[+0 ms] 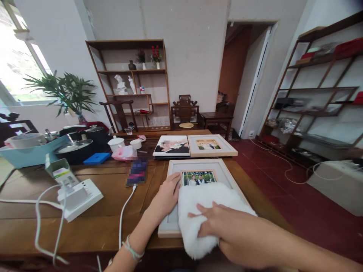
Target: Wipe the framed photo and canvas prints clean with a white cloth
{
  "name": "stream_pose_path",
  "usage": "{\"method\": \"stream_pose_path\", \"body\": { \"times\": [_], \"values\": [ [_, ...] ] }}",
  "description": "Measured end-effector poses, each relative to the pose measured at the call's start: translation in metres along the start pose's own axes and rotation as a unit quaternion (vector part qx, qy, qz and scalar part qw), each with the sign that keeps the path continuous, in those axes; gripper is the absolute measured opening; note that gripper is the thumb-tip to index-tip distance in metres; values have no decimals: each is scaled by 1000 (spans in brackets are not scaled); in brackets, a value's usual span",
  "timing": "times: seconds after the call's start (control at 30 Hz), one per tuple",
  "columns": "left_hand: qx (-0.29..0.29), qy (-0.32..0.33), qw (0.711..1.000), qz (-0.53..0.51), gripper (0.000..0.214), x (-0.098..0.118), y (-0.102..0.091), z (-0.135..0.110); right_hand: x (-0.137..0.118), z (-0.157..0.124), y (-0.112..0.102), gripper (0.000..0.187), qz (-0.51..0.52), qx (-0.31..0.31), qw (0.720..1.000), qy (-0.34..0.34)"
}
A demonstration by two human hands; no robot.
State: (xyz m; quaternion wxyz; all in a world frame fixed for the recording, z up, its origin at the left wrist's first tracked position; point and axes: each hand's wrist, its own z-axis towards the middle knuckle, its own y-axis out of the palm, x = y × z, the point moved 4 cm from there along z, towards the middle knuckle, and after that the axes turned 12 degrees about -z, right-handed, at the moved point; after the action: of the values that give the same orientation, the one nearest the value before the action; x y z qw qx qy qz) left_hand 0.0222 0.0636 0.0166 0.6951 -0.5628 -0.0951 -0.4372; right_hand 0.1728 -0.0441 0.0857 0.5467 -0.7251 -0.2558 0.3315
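Note:
A picture frame [173,172] of pale wood, with a couple's photo [198,177] inside, lies flat near the table's front edge. My left hand [167,192] holds the left side of this frame, its fingers close together on the border. Across the frame's lower part is a white fluffy cloth [190,234], covering the bottom of the photo and overhanging the near edge. My right hand [217,223] grips the cloth from above, pressing it onto the frame with bent, slightly parted fingers.
Two more pictures, a canvas print [172,147] and a framed photo [195,151], lie beyond. Leftward on the wooden table [113,211] are a phone [137,172] with a white cable [121,215], an open small box [61,172], pots [74,147] and a blue bin [28,156].

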Motion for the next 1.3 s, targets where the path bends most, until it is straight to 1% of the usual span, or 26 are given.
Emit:
{"method": "stream_pose_path", "body": {
  "times": [0.1,0.17,0.23,0.3,0.37,0.43,0.5,0.53,0.6,0.67,0.73,0.8,0.87,0.97,1.03,1.13,1.2,1.27,1.3],
  "values": [
    [-8,-3,1000,-11,38,1,0,0,-4,-3,2,53,32,12,999,-1],
    [-10,-3,1000,-11,39,1,0,0,5,3,8,55,21,35,999,10],
    [-11,-2,1000,-9,39,0,1,0,22,13,15,57,-10,57,997,42],
    [-11,0,1000,-10,39,-1,1,0,45,25,19,61,-45,74,993,79],
    [-12,3,1000,-16,38,-2,2,-1,67,39,17,65,-73,91,987,110],
    [-8,4,1000,-24,38,-3,2,-2,83,52,11,69,-91,110,980,139],
    [-1,2,999,-36,39,-4,1,-2,86,62,7,72,-93,117,975,162],
    [5,3,999,-43,39,-4,1,-3,82,65,8,72,-85,112,977,158],
    [17,17,998,-57,40,-5,-1,-3,64,67,13,69,-58,96,986,121],
    [22,34,997,-63,42,-6,-1,-3,41,62,20,62,-35,82,993,71],
    [20,34,997,-60,44,-8,-1,-3,23,53,24,55,-29,75,996,40],
    [17,18,998,-49,45,-10,0,-3,14,41,26,54,-30,61,997,24],
    [17,9,999,-37,47,-10,1,-3,14,29,24,57,-38,43,998,29],
    [10,4,1000,-16,48,-7,1,-4,27,8,21,58,-68,13,995,73],
    [-4,-7,1000,-2,47,-5,1,-4,39,-8,22,58,-86,8,991,100],
    [-16,-19,1000,5,46,-2,0,-4,59,-33,24,55,-91,37,988,119],
    [-24,-11,1000,1,48,1,0,-4,72,-46,21,52,-71,59,989,114],
    [-30,-3,1000,0,49,3,0,-4,86,-51,13,50,-30,83,989,115],
    [-32,-2,999,0,49,3,0,-4,94,-51,6,48,-8,99,987,128]
  ]
}}
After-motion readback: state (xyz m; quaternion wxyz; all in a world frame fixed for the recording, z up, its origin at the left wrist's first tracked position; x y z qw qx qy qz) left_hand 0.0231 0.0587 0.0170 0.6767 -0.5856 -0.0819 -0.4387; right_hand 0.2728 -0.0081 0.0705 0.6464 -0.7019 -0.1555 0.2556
